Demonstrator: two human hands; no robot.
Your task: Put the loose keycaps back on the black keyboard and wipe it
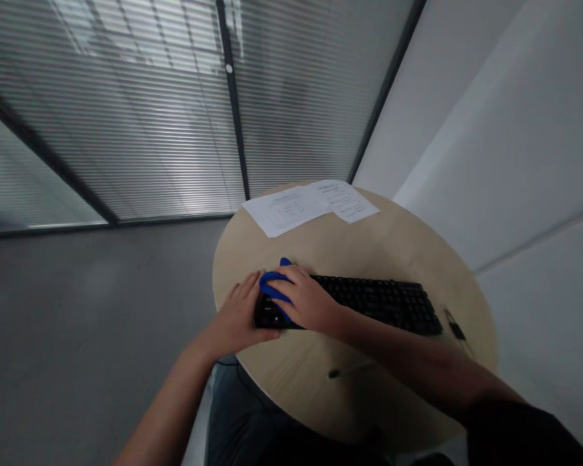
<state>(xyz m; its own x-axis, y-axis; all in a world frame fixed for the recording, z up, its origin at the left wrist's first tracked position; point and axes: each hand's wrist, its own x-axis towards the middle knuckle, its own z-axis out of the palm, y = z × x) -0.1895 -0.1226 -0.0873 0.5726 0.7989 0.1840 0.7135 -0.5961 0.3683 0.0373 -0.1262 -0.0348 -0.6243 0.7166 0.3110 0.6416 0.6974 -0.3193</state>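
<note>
A black keyboard (383, 303) lies on the round wooden table (291, 369). At its left end, my left hand (238, 317) grips it, with the fingers along the side and the thumb at the front edge. My right hand (308, 301) is closed on a blue cloth (272, 285) and presses it onto the keys at the keyboard's left part. Some of the cloth sticks out past the fingers, and the rest is hidden under the palm. My right forearm passes over the front edge of the keyboard and covers some keys.
Printed sheets of paper (296, 207) lie at the table's far side. A thin tool with a black middle (457, 330) rests right of the keyboard. Nearer me is a slim stick with a dark tip (333, 373), partly under my forearm. Glass panels with blinds (175, 142) stand behind.
</note>
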